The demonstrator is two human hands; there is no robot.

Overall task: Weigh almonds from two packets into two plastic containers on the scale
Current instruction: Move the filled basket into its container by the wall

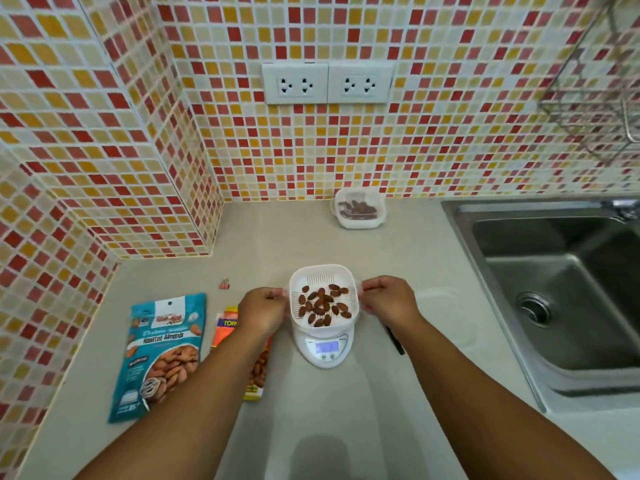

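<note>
Head view: white square plastic container (325, 271) with a scatter of brown almonds (323, 304) sits on top of a small white digital kitchen scale (325, 351), display lit pale blue, digits unreadable. Left hand (263, 310) pinches the container's left rim tab, right hand (388, 299) pinches the right rim tab; both hands clamped on the container, one each side, forearms reaching in from the bottom of frame. Beige tabletop (294, 237) carries everything. Second clear plastic container with lid (359, 208), almonds inside, stands well apart at the back near the mosaic tile wall (311, 150). Teal roasted-almond packet (161, 355) lies flat left of the scale; orange-yellow almond packet (225, 327) lies just beside it, mostly hidden under the left forearm. Small pink clip (224, 284) on the tabletop above the packets. Thin black object (394, 339) lies right of the scale, partly under the right wrist, type cannot tell. Stainless steel sink (561, 289) at right. Two white double wall sockets (327, 83) on the tiles. Wire rack (595, 91) upper right.
</note>
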